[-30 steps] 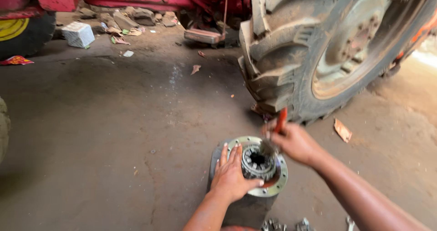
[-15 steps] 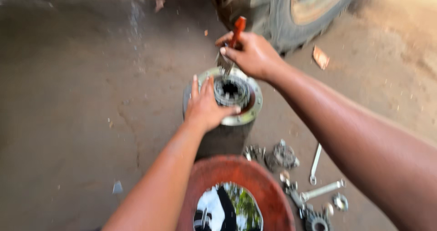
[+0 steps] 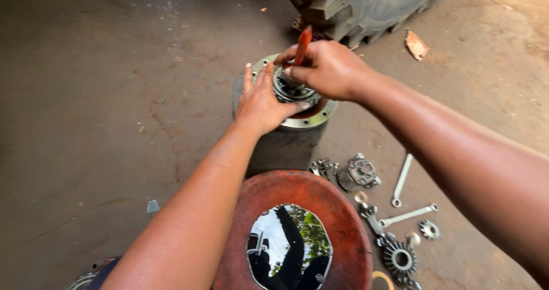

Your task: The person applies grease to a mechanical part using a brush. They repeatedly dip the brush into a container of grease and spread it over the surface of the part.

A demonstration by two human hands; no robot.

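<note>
from the head camera, a round metal gear housing (image 3: 297,104) with a bolted flange sits on top of a dark upright cylinder (image 3: 283,147) on the floor, straight ahead of the person and just past a red-brown basin of dark liquid (image 3: 291,238). the left hand (image 3: 264,98) lies flat and open against the left side of the housing, fingers spread over the flange rim and touching the gear cluster in the middle. the right hand (image 3: 326,67) is clenched around an orange-handled tool (image 3: 303,44), whose handle sticks up above the knuckles while its working end goes down into the centre of the housing, hidden by the fingers. the surface is a dusty, stained concrete floor (image 3: 103,95). to the right of the cylinder, loose parts lie scattered: two spanners (image 3: 403,178), a small metal casting (image 3: 359,173) and toothed bevel gears (image 3: 400,258). a big tractor tyre (image 3: 360,4) stands just behind the housing, with a dry leaf (image 3: 416,44) near it.
</note>
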